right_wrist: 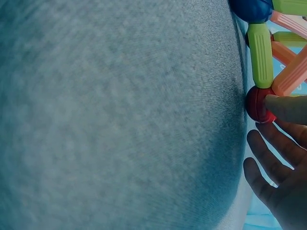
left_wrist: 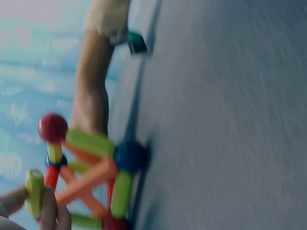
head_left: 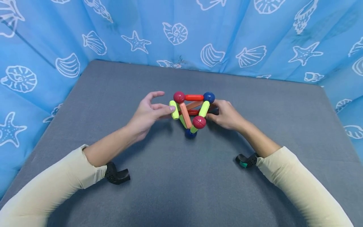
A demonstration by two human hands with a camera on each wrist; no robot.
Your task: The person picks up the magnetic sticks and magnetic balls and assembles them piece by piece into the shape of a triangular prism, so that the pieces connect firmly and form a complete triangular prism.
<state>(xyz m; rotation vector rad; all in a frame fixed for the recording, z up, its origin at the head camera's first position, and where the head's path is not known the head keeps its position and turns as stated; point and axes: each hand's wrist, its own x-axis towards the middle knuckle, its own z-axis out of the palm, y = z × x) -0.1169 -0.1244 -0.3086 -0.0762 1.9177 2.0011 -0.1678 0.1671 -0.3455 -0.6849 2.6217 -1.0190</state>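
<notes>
A ball-and-rod toy frame of red and blue balls joined by green, orange and red rods stands mid-table between the hands. In the head view a red ball (head_left: 199,122) and a blue ball (head_left: 209,97) mark its right side. My left hand (head_left: 146,115) pinches a yellow-green rod (head_left: 174,110) between thumb and fingers at the frame's left. One end of that rod (left_wrist: 34,191) is bare in the left wrist view. Opposite, my right hand (head_left: 227,115) grips the frame; its thumb (right_wrist: 288,109) lies on a red ball (right_wrist: 257,104), with the other fingers spread below.
Grey cloth (head_left: 175,183) covers the table. Behind and beside it hangs a blue curtain (head_left: 153,19) with white shell and starfish prints. Black devices (head_left: 116,174) are strapped at both wrists, by the cream sleeves (head_left: 300,179).
</notes>
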